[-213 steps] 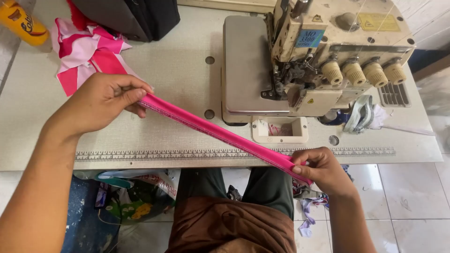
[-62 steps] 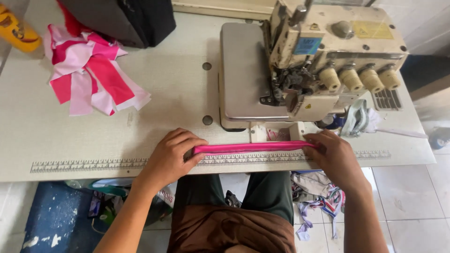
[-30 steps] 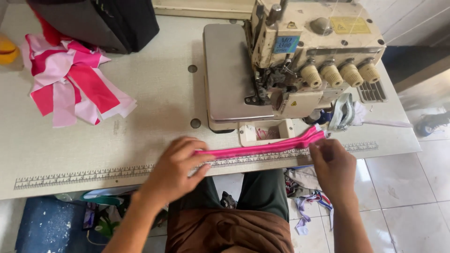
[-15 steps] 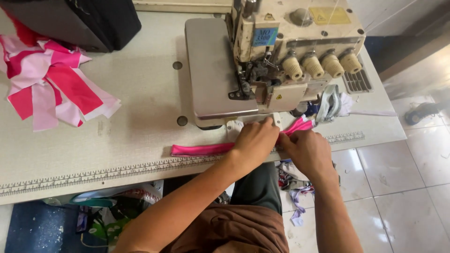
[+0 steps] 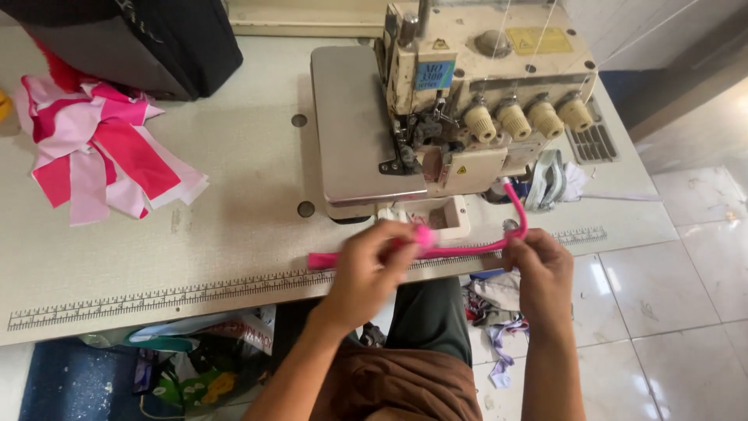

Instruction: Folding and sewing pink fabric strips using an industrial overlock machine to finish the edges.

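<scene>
My left hand (image 5: 372, 265) pinching pink fabric strip (image 5: 460, 249) mid-length, fingers closed on it. My right hand (image 5: 543, 269) gripping strip near far end, tip curling up above fingers. Strip spans between both hands, tail trailing left of left hand. Overlock machine (image 5: 467, 101) just beyond hands; pink-white scrap pile (image 5: 101, 160) far left.

my left hand (image 5: 372, 265) and right hand (image 5: 541, 265) both pinch the hot pink strip (image 5: 460, 249) at the table (image 5: 234, 195) edge, just below the overlock machine (image 5: 467, 101); its right end curls upward.
</scene>
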